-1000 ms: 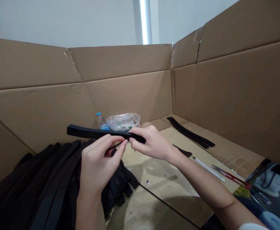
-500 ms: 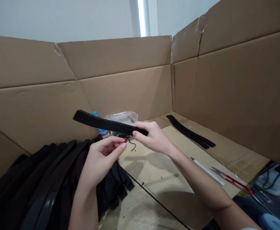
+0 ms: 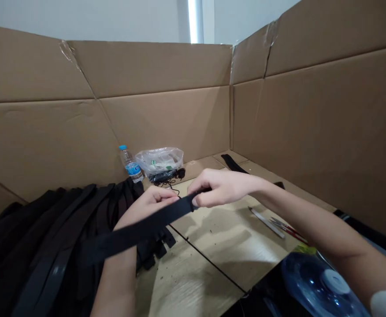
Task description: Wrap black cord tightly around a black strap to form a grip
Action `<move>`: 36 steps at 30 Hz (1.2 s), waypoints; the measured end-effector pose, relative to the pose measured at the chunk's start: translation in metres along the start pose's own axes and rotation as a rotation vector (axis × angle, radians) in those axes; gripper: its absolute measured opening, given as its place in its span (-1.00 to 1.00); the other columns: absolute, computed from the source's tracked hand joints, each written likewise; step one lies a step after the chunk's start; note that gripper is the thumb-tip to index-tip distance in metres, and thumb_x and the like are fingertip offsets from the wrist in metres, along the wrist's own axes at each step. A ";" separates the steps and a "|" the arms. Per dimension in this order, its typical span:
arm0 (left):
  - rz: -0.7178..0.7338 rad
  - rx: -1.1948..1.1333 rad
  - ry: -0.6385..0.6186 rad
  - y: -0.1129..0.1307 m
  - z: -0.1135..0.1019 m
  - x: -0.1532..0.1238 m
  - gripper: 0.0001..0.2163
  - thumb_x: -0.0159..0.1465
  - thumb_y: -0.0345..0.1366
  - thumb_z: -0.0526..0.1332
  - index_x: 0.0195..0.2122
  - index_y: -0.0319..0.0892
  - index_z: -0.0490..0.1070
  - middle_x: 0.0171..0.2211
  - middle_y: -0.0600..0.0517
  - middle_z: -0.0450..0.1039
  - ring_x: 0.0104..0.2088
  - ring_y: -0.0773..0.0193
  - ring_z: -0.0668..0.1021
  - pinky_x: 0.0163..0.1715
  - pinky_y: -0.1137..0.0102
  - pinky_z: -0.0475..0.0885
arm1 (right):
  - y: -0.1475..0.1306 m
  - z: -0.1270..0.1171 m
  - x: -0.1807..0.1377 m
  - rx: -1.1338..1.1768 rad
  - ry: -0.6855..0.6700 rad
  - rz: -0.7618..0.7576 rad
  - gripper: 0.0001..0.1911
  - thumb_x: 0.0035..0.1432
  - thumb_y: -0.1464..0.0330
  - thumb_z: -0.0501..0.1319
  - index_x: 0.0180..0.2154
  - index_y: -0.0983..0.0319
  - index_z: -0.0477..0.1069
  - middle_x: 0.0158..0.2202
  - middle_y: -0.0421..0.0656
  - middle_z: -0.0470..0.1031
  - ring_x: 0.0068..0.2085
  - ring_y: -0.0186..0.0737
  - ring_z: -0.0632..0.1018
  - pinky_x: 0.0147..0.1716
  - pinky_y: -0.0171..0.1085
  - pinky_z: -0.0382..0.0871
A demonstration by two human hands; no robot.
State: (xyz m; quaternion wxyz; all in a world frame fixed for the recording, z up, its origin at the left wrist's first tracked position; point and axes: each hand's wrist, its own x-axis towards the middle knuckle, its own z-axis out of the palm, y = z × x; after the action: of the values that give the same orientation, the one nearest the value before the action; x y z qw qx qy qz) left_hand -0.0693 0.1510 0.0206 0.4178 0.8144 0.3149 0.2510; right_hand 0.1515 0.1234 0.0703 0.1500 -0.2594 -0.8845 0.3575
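The right hand point(image 3: 221, 188) is closed firmly on the upper end of a black strip point(image 3: 146, 227), thumb on the near face and fingers behind; the strip is held above the table point(image 3: 186, 281), slanting down to the left, across the left forearm, its lower end blurred before a pile of similar strips point(image 3: 61, 237); a dark loop point(image 3: 192, 205) seems to sit around it, just beside the right thumb; the left hand point(image 3: 145, 204) is behind the strip, thumb and fingers drawn nearly together, a thin cord point(image 3: 179, 197) showing at the tips, though I cannot tell whether they pinch it; beyond the hands stand a bottle point(image 3: 131, 167) and a clear bag point(image 3: 160, 159), with a dark tangle point(image 3: 168, 176) in front of the bag; to the right lie a white tool point(image 3: 266, 222) and red scissors point(image 3: 287, 228), the latter partly hidden by the right forearm; nearer is a large blue jug point(image 3: 298, 277).
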 end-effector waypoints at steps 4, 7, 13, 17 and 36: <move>0.016 0.138 0.051 0.007 0.001 -0.007 -0.68 0.22 -0.15 0.15 -0.59 -0.22 0.45 -0.74 0.12 0.20 -0.69 0.42 0.23 -0.69 0.50 0.09 | -0.004 0.005 0.000 -0.301 -0.101 0.044 -0.78 0.15 0.46 0.11 -0.55 0.26 0.25 -0.62 -0.35 0.14 -0.58 -0.47 0.18 -0.56 -0.38 0.05; 0.055 0.227 0.086 0.011 0.005 -0.009 -0.70 0.22 -0.22 0.13 -0.59 -0.23 0.46 -0.74 0.12 0.19 -0.68 0.41 0.21 -0.69 0.49 0.07 | -0.010 0.007 0.003 -0.473 -0.166 0.147 -0.74 0.15 0.41 0.13 -0.58 0.25 0.24 -0.66 -0.35 0.12 -0.61 -0.45 0.16 -0.56 -0.34 0.03; 0.199 0.402 0.131 0.016 0.016 -0.008 -0.65 0.25 -0.29 0.09 -0.70 -0.20 0.30 -0.71 0.14 0.08 -0.63 0.40 0.15 -0.64 0.47 0.05 | -0.029 -0.001 0.011 -0.659 -0.328 0.352 -0.74 0.11 0.37 0.19 -0.60 0.25 0.32 -0.69 -0.33 0.17 -0.63 -0.42 0.18 -0.58 -0.32 0.03; 0.248 0.469 0.116 0.020 0.022 -0.008 -0.70 0.28 -0.30 0.07 -0.55 -0.21 0.47 -0.66 0.09 0.33 -0.60 0.37 0.30 -0.56 0.46 0.17 | -0.039 -0.015 0.017 -0.447 -0.549 0.499 -0.66 0.13 0.36 0.14 -0.67 0.23 0.26 -0.77 -0.35 0.12 -0.71 -0.45 0.15 -0.68 -0.37 0.01; 0.340 0.159 0.540 0.014 0.033 -0.001 -0.71 0.18 -0.21 0.25 -0.62 -0.17 0.25 -0.67 0.15 0.19 -0.62 0.41 0.21 -0.63 0.47 0.10 | -0.024 -0.040 0.027 -0.553 0.430 0.429 -0.57 -0.03 0.23 0.40 -0.71 0.21 0.26 -0.71 -0.29 0.21 -0.61 -0.42 0.35 -0.63 -0.35 0.03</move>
State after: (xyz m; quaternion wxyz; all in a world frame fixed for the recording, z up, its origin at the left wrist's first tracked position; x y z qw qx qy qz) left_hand -0.0438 0.1264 0.0154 0.2065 0.7894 0.2923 0.4987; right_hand 0.1388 0.1467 0.1172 0.1779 -0.5375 -0.8216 0.0670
